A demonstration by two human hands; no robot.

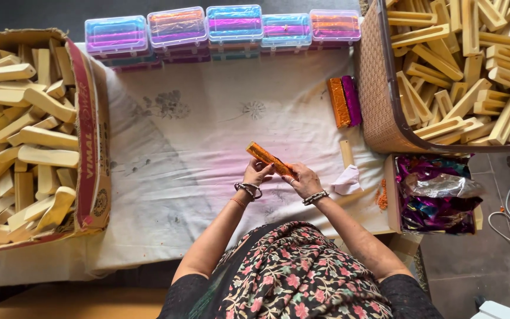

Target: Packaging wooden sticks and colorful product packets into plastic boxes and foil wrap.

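Pale wood in bulk: cardboard box (pixel 92 147) at far left heaped with bare blocks (pixel 25 136), woven basket (pixel 379 88) at far right heaped with slotted wooden pieces (pixel 461 65), all unwrapped and by far the greater share of the stock. White cloth (pixel 196 136) spread across the table between them, stained in places. Along its far edge, a row of five clear plastic cases (pixel 219 26) showing coloured foil inside, lids on. Lower right, an open tray of crumpled purple and silver foil (pixel 438 195). Near the basket, two finished blocks side by side and touching, one orange (pixel 338 102), one purple (pixel 351 99); just below, one bare stick (pixel 346 152) and a white paper scrap (pixel 347 180), plus a small orange smear (pixel 381 196) at the cloth's edge. At centre, near the body, orange foil-covered block (pixel 268 158) raised off the cloth and tilted, left hand (pixel 256 173) closed round its underside, right hand (pixel 303 180) pinching its near end. Wrapping judged nearly complete on this piece; only two loose finished beside it, large heaps left.
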